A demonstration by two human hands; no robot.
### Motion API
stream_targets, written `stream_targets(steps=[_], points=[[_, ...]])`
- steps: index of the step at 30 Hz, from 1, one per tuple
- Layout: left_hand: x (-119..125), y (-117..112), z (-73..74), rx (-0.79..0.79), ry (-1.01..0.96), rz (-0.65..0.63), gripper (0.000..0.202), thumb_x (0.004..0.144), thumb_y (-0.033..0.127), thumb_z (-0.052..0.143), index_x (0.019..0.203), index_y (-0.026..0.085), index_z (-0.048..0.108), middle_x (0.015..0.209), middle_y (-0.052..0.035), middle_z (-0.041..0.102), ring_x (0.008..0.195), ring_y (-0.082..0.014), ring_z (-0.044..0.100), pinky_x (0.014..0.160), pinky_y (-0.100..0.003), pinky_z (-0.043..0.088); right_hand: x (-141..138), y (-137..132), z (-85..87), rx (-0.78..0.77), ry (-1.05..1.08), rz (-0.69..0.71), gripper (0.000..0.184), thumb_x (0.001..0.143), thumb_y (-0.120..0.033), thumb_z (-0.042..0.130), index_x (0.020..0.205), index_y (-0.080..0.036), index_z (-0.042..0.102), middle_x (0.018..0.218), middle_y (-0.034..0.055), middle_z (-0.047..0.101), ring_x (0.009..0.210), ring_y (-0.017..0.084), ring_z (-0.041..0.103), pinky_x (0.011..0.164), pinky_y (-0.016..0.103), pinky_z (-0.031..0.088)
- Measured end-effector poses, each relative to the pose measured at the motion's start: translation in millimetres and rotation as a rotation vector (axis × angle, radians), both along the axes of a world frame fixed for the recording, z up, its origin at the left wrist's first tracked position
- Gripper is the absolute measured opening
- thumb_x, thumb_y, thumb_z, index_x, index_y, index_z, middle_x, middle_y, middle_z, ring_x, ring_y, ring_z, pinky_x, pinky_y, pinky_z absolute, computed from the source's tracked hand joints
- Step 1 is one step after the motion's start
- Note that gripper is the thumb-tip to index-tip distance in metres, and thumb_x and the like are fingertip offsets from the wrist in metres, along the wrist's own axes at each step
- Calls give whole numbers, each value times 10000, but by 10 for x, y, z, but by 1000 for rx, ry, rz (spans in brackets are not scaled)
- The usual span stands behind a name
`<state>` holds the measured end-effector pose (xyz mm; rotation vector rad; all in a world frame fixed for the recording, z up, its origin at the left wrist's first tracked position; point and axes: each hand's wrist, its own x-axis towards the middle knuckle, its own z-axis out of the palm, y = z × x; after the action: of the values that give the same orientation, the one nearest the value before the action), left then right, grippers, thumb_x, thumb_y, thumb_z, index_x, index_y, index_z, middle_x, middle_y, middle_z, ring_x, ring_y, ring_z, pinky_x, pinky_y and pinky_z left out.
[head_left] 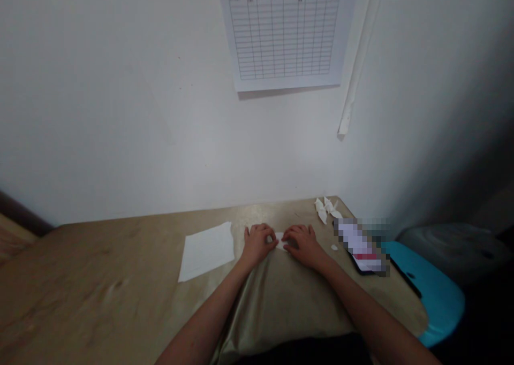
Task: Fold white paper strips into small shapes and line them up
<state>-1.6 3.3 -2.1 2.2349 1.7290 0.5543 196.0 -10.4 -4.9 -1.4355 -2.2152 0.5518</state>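
A small piece of white paper (pixel 280 239), seemingly folded, lies on the table between my two hands. My left hand (pixel 260 243) pinches its left side between thumb and curled fingers. From the other side, my right hand (pixel 304 244) is closed over the right part of the paper, and both sets of fingertips nearly meet. The fingers cover much of the piece, so its exact folds are hidden. Left of my left hand, a larger white sheet of paper (pixel 206 252) lies flat, with slightly uneven edges.
Folded white paper pieces (pixel 327 208) sit at the table's back right corner. Near them are a small white scrap (pixel 334 247) and a phone (pixel 359 250), its screen blurred out. A teal seat (pixel 441 295) stands beyond the right edge. A printed chart (pixel 287 38) hangs on the wall.
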Motion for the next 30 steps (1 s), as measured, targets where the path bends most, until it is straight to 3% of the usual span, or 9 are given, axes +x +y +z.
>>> stream_targets(steps=[8, 14, 22, 30], points=[[6, -4, -25, 15, 8, -21, 118, 851, 326, 686, 964, 294, 700, 1153, 2, 667, 1216, -276, 511, 1143, -663, 183, -5, 16, -18, 5, 7, 2, 116, 860, -244, 635, 966, -259, 680, 1207, 25, 651, 1271, 252, 482, 1153, 648, 81], [-39, -28, -45, 26, -34, -55, 64, 845, 354, 713, 881, 309, 741, 1183, 14, 680, 1202, -256, 527, 1148, -673, 139, 1, 28, -35, 14, 22, 8, 47, 850, -266, 650, 858, -243, 690, 1175, 25, 667, 1243, 251, 504, 1142, 665, 59], [-19, -50, -22, 14, -26, -43, 174, 787, 440, 769, 870, 291, 734, 1243, 3, 682, 1242, -276, 514, 1152, -690, 127, 10, 23, -52, 29, 23, 3, 89, 880, -331, 648, 868, -251, 684, 1184, 16, 665, 1236, 243, 509, 1138, 655, 93], [-25, -39, 5, -16, 2, -51, 137, 804, 414, 750, 890, 314, 716, 1353, 44, 639, 1336, -302, 436, 1137, -717, 149, -14, 25, -45, -16, 6, -7, 66, 865, -313, 661, 913, -271, 678, 1231, 3, 629, 1284, 242, 463, 1158, 633, 69]])
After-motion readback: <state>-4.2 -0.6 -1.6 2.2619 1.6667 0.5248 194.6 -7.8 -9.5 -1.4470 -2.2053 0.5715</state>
